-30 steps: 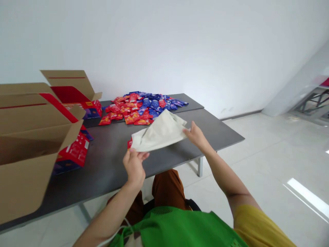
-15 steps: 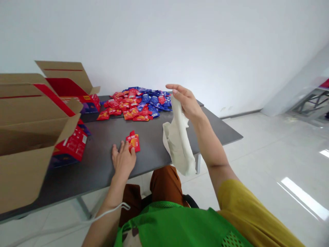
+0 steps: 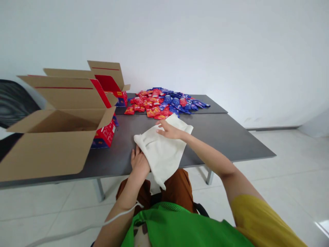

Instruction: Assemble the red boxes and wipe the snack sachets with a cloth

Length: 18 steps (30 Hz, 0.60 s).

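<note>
A white cloth [image 3: 164,156] lies spread across the dark table near its front edge, one corner hanging over the side. My right hand [image 3: 169,131] rests on top of it with fingers stretched out and thumb apart. My left hand [image 3: 140,160] is flat on the table at the cloth's left edge, fingers apart and partly covered by the fabric. The red sachet seen earlier beside the left hand is out of sight. Beyond the cloth is a pile of red sachets [image 3: 153,103] and blue sachets [image 3: 176,101].
A large open cardboard box [image 3: 48,151] takes up the left of the table [image 3: 216,137]. Behind it stand printed red-and-blue boxes [image 3: 106,134], with another open box [image 3: 122,98] farther back. A black chair back [image 3: 15,103] is at far left. A white cable [image 3: 113,219] crosses my left forearm.
My right hand has brought the cloth down and leftward onto the table, over part of my left hand. The red sachet has gone from view. The camera has turned left.
</note>
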{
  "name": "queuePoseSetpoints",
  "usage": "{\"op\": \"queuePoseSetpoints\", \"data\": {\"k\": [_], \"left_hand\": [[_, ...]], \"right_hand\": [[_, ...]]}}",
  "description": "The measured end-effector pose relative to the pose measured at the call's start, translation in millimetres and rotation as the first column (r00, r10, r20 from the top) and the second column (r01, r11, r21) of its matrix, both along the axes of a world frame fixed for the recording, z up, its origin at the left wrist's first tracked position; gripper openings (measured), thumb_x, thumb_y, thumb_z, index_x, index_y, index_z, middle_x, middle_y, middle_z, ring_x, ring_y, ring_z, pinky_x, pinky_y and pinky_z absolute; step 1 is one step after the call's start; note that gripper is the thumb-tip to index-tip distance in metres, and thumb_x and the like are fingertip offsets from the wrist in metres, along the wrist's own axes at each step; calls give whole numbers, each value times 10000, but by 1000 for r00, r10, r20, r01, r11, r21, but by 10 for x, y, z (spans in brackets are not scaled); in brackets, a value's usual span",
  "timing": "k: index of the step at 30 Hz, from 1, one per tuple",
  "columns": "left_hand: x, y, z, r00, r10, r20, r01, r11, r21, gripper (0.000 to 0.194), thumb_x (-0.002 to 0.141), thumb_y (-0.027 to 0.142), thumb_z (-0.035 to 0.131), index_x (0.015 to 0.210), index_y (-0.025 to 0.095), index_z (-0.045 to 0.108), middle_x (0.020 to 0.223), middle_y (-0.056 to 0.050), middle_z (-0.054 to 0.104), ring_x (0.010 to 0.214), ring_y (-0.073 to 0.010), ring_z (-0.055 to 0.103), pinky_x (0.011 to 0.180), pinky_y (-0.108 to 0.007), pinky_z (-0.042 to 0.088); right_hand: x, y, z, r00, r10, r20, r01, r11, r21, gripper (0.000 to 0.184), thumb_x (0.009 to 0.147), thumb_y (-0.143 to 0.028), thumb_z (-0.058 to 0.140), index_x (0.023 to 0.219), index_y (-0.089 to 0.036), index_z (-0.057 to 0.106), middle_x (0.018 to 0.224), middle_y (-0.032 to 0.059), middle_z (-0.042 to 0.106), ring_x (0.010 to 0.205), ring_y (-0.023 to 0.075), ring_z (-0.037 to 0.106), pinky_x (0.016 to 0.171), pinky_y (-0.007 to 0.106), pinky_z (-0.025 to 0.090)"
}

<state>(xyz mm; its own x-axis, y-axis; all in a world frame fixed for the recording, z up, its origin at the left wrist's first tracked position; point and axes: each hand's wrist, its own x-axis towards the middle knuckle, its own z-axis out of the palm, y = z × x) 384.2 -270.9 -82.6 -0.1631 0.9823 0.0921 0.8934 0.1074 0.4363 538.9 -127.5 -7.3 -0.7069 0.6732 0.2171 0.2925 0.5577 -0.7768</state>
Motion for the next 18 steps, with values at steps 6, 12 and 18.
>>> {"op": "queuePoseSetpoints", "data": {"k": [6, 12, 18], "left_hand": [[-136, 84, 26, 1000, 8, -5, -8, 1000, 15, 470, 866, 273, 455, 1295, 187, 629, 1416, -130, 531, 1408, -313, 327, 1160, -478, 211], [-270, 49, -11, 998, 50, 27, -53, 993, 105, 439, 855, 250, 492, 1263, 180, 640, 1341, -126, 599, 1326, -290, 450, 1113, -413, 319], [-299, 58, -193, 995, 27, -101, -11, 988, 157, 441, 849, 300, 542, 1262, 172, 631, 1338, -120, 602, 1336, -276, 438, 1149, -414, 257]], "right_hand": [[167, -465, -600, 908, 63, 414, -206, 928, 309, 615, 972, -493, 408, 1522, -242, 296, 1620, 93, 134, 1478, 324, 92, 1149, 597, 32], [124, -644, -607, 896, 195, 400, -336, 886, 320, 579, 1022, -474, 252, 1549, -234, 235, 1589, 41, 251, 1493, 223, 44, 1191, 475, 55], [-216, -233, -728, 892, -161, 422, -53, 890, 452, 723, 975, -568, 351, 1556, -171, 186, 1594, 122, 189, 1490, 267, 80, 1135, 581, -136]]}}
